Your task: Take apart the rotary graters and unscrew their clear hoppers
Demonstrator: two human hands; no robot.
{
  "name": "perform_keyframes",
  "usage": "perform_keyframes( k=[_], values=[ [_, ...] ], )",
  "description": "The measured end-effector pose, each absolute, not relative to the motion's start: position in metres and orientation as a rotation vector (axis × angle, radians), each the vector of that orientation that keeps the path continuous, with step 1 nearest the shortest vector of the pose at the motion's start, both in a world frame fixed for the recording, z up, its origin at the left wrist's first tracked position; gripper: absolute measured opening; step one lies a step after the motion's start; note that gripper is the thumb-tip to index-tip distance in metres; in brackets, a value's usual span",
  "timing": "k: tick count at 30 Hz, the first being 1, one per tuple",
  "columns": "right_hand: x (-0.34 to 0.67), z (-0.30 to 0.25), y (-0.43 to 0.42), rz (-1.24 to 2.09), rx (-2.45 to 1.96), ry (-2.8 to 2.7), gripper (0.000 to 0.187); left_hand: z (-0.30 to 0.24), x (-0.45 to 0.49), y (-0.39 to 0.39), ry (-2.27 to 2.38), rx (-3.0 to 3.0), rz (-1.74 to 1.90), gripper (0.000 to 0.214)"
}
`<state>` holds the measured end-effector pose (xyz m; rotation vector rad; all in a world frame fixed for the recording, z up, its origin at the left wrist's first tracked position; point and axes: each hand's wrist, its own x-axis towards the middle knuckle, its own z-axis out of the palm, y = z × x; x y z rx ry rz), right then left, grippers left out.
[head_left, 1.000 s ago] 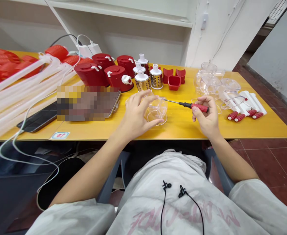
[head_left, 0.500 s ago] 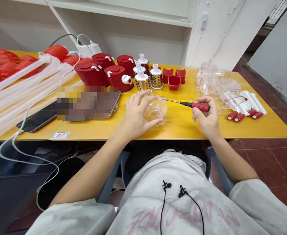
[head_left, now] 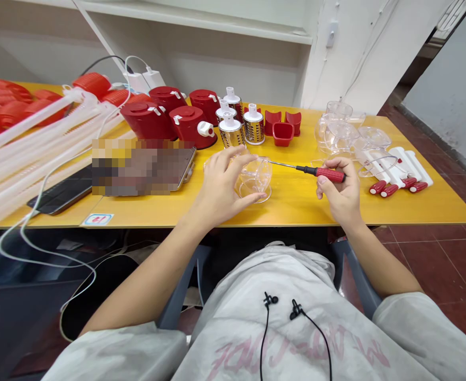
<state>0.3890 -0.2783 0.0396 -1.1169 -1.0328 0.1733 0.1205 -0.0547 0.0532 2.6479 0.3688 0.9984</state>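
Observation:
A clear plastic housing [head_left: 258, 177] stands on the yellow table near its front edge. My left hand [head_left: 227, 182] is wrapped round its left side, thumb in front and fingers over the top. In my right hand [head_left: 341, 190] is a screwdriver [head_left: 324, 173] with a red and black handle, held almost level. Its thin metal shaft points left, and the tip is at the upper right of the housing; whether it touches is too small to tell. Part of the housing is hidden behind my left fingers.
Red bases [head_left: 193, 124], metal grater drums [head_left: 254, 127] and red cups [head_left: 284, 133] stand at the back. More clear housings [head_left: 340, 135] and white handles with red knobs [head_left: 402, 169] lie right. A tablet [head_left: 149, 169], a phone [head_left: 64, 188] and a white cable [head_left: 44, 190] are left.
My right hand has shifted slightly to the right with the screwdriver, and the tip has moved a little right too. My left hand and the clear housing have stayed in place.

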Motion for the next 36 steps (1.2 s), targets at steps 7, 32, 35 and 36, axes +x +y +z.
perform_keyframes(
  k=[7, 32, 35, 36],
  values=[
    [0.389, 0.045, -0.290, 0.095, -1.086, -1.054, 0.046, 0.055, 0.121, -0.057, 0.395, 2.652, 0.985, 0.091],
    [0.388, 0.059, -0.307, -0.033, -0.969, -1.058, 0.044, 0.114, 0.142, -0.084, 0.352, 2.557, 1.296, 0.029],
    [0.397, 0.051, -0.306, -0.113, -1.037, -1.085, 0.045, 0.135, 0.162, -0.045, 0.385, 2.632, 1.131, 0.035],
    [0.400, 0.048, -0.306, -0.121, -1.055, -1.097, 0.044, 0.141, 0.176, -0.026, 0.371, 2.648, 1.110, 0.036]
  ],
)
